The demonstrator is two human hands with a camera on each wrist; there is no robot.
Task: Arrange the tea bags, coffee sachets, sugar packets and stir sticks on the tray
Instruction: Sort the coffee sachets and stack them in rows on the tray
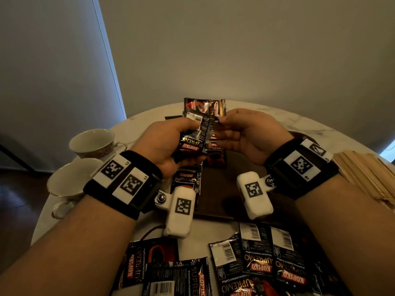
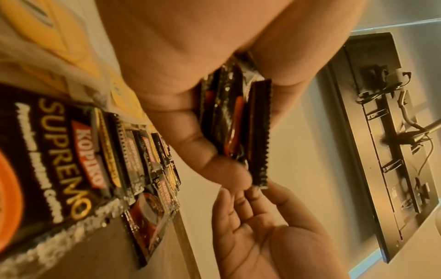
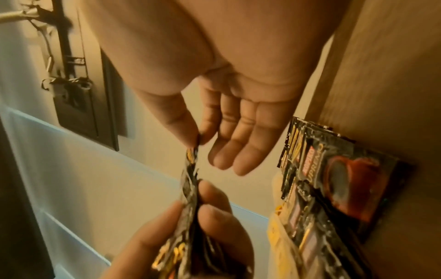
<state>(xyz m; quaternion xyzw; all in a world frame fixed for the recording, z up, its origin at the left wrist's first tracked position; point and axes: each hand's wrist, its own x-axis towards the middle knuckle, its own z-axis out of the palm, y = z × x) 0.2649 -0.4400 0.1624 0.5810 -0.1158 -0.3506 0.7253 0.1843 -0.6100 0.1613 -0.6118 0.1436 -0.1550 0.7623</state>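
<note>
My left hand (image 1: pixel 171 137) grips a fanned bunch of black Kopiko coffee sachets (image 1: pixel 198 124) above the dark wooden tray (image 1: pixel 222 195). In the left wrist view the bunch (image 2: pixel 236 117) sits between thumb and fingers. My right hand (image 1: pixel 239 133) pinches the top edge of one sachet (image 3: pixel 193 151) between thumb and forefinger, its other fingers straight. More sachets (image 1: pixel 188 182) lie in a row on the tray's left side (image 3: pixel 334 181). A loose heap of sachets (image 1: pixel 245 263) lies on the table near me. Wooden stir sticks (image 1: pixel 367 174) are stacked at the right.
Two white teacups (image 1: pixel 94 142) (image 1: pixel 68 180) stand at the left edge of the round marble table (image 1: pixel 149 120). A wall rises behind the table, with a window blind at the far left.
</note>
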